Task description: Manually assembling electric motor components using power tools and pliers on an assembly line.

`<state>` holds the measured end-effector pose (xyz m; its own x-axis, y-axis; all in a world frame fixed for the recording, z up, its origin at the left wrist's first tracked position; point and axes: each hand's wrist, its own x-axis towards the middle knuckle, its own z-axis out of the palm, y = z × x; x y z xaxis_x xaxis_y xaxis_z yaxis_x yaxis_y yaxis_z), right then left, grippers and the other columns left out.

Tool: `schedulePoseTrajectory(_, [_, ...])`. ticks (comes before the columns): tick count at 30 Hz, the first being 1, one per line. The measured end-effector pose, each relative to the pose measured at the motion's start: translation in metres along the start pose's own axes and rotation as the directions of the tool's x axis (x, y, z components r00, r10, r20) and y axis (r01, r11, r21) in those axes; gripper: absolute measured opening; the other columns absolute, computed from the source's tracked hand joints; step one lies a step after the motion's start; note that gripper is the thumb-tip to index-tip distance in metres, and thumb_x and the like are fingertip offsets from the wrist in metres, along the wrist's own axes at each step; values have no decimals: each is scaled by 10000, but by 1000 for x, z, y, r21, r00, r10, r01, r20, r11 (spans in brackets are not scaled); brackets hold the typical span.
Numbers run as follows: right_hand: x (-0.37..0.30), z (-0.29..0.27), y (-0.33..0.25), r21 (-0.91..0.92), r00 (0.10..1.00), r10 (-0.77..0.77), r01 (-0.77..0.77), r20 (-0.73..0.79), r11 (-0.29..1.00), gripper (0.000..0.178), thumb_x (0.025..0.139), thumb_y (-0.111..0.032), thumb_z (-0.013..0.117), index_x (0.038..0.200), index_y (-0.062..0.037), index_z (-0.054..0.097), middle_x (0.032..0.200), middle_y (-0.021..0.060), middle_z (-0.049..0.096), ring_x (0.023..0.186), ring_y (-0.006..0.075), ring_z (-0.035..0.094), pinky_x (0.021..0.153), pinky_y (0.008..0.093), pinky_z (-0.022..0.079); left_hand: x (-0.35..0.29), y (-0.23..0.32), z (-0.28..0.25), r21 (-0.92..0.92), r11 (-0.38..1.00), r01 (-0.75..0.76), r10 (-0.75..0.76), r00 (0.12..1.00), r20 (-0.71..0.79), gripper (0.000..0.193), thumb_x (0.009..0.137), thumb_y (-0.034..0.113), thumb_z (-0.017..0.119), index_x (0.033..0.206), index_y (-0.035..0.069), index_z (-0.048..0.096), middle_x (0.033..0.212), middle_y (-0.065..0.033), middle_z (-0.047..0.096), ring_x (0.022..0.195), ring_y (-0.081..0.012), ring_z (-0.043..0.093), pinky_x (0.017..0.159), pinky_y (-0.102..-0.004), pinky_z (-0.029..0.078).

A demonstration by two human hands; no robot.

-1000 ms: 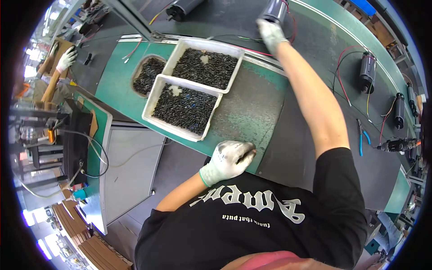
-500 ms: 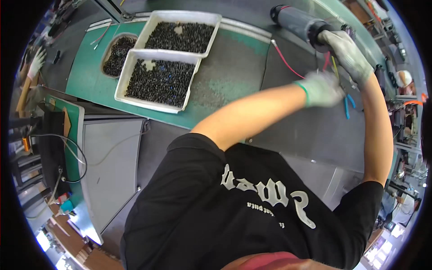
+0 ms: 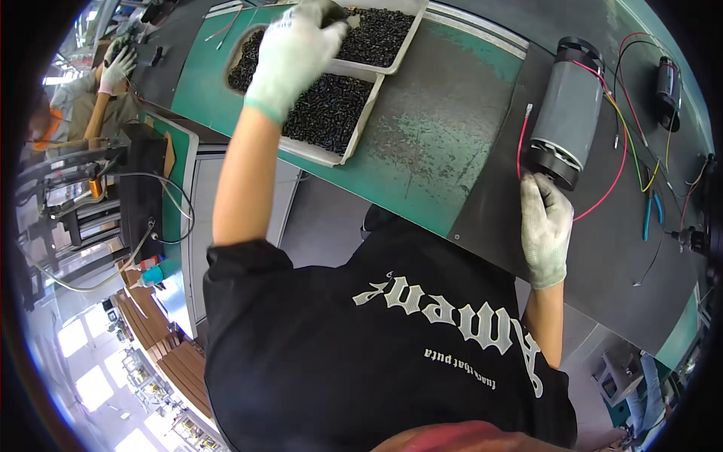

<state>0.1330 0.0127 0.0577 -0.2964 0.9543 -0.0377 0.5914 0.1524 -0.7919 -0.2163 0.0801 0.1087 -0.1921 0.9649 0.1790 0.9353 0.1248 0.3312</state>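
Note:
My left hand [image 3: 297, 60], in a white glove with a green cuff, is over the two white trays of small black parts. Its fingers are curled, and what they hold, if anything, is hard to make out. Small black pieces fill the nearer tray [image 3: 320, 157] and the farther tray [image 3: 412, 34]. On the dark mat at the right lies a grey cylindrical motor [image 3: 566, 113] with black end caps and red and yellow-green wires. My right hand [image 3: 546, 230], gloved too, has its darkened fingertips closed at the motor's near end cap.
A bin of black rings [image 3: 242, 71] is partly hidden behind my left arm. Blue-handled pliers [image 3: 652, 215], loose wires and a smaller black cylinder [image 3: 667, 94] lie on the right. Another person's gloved hand [image 3: 117, 69] shows at the far left.
My left hand has gone from beside the motor to over the trays. My right hand has come nearer, from the motor's one end to its near end cap. The view has shifted.

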Motion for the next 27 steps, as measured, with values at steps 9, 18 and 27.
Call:
schedulePoseTrajectory(9, [-54, -141, 27, 204, 951, 161, -108, -265, 973, 332, 948, -138, 488, 1221, 37, 561, 1122, 124, 623, 929, 188, 589, 844, 317, 459, 58, -64, 66, 389, 894, -221, 248, 969, -19, 324, 860, 316, 588, 1059, 64, 631, 982, -220, 658, 894, -397, 640, 811, -471, 507])
schedulePoseTrajectory(18, [-2, -279, 173, -436, 127, -419, -352, -899, 828, 546, 862, -187, 708, 1302, 23, 462, 1158, 126, 591, 993, 188, 578, 880, 327, 480, 66, -57, 61, 351, 930, -111, 109, 994, 26, 265, 843, 196, 629, 1035, 12, 616, 1021, -214, 643, 976, -361, 611, 879, -430, 475])
schedulePoseTrajectory(27, [24, -315, 168, 47, 916, -91, 119, -391, 992, 340, 858, -43, 568, 1191, 24, 575, 1131, 130, 631, 1016, 195, 597, 865, 304, 456, 50, -69, 44, 315, 897, -310, 347, 935, -70, 238, 849, 164, 593, 1030, 10, 579, 949, -227, 645, 931, -395, 623, 839, -447, 492])
